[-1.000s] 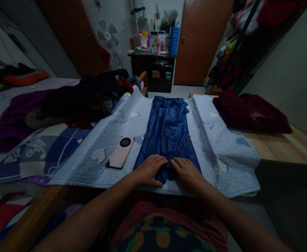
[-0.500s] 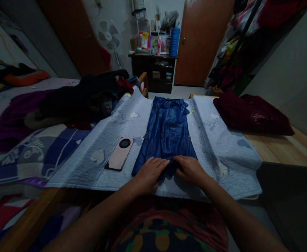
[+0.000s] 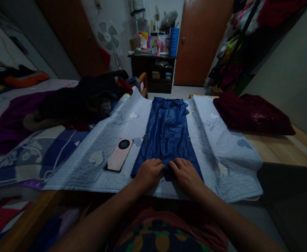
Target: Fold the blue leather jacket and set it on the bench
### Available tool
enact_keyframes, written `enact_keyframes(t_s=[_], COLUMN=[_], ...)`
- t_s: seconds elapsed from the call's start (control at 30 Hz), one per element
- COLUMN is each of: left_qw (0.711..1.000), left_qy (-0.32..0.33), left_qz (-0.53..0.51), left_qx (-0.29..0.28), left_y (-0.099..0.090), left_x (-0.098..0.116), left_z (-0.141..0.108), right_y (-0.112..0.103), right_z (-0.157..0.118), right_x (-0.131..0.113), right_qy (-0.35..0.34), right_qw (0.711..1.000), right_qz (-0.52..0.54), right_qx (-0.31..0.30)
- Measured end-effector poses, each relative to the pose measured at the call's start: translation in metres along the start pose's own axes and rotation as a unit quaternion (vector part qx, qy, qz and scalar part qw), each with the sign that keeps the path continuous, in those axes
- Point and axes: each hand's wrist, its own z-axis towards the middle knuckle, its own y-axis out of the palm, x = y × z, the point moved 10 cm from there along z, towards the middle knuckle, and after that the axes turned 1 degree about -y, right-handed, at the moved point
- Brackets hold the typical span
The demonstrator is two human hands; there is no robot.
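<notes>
A blue leather-like garment with a zip on each side lies lengthwise on a pale quilted cloth. My left hand rests on its near edge, fingers curled together over the material. Beside it, my right hand bears on the same edge with bent fingers, a small gap between the two. Fingertips of both hands are pressed to the garment. To the left of the garment, a pink phone lies with its round camera upward.
Folded dark red clothing lies at the right on a wooden surface. Dark and purple clothes are heaped at the left. Farther back stand a fan, a dark shelf and a brown door.
My right hand has shifted slightly left and down, its fingers now flatter on the garment. My left hand has moved a little left. The garment's near right corner now shows more.
</notes>
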Motion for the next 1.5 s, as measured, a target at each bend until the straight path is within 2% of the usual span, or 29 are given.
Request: enact_keyframes(t_s=[0.17,0.33,0.67,0.93,1.07,1.17,1.33,1.4,1.5], left_qw=[1.0,1.0,0.999,0.995,0.985,0.983,0.971,0.966,0.973], left_qy=[0.001,0.0,-0.002,-0.05,-0.104,-0.108,-0.041,-0.029,-0.025], left_qz=[-0.023,-0.019,-0.045,-0.078,-0.121,-0.142,-0.225,-0.253,-0.224], left_qx=[0.0,-0.002,0.003,0.034,0.058,0.033,-0.072,-0.055,0.043], left_y=[-0.008,-0.006,-0.006,-0.002,-0.005,-0.011,-0.033,-0.05,-0.072], left_x=[0.001,0.003,0.002,-0.005,-0.014,-0.013,-0.003,-0.012,-0.043], left_z=[0.003,0.004,0.007,0.003,0.0,0.002,0.015,0.025,0.044], right_y=[0.002,0.005,0.004,0.011,0.015,0.014,0.004,-0.003,-0.012], right_z=[-0.005,-0.002,0.014,0.028,0.028,0.028,0.03,0.031,0.032], right_x=[-0.007,-0.009,-0.002,-0.011,-0.013,-0.014,-0.013,-0.012,-0.012], right_qy=[-0.004,-0.008,-0.049,-0.038,-0.052,-0.059,-0.067,-0.071,-0.075], right_qw=[0.999,0.999,0.998,0.999,0.999,0.998,0.998,0.997,0.997], right_qz=[-0.03,-0.036,-0.02,-0.015,-0.012,-0.013,-0.013,-0.012,-0.017], right_qx=[0.025,0.039,0.021,0.014,0.011,0.01,0.009,0.008,0.01])
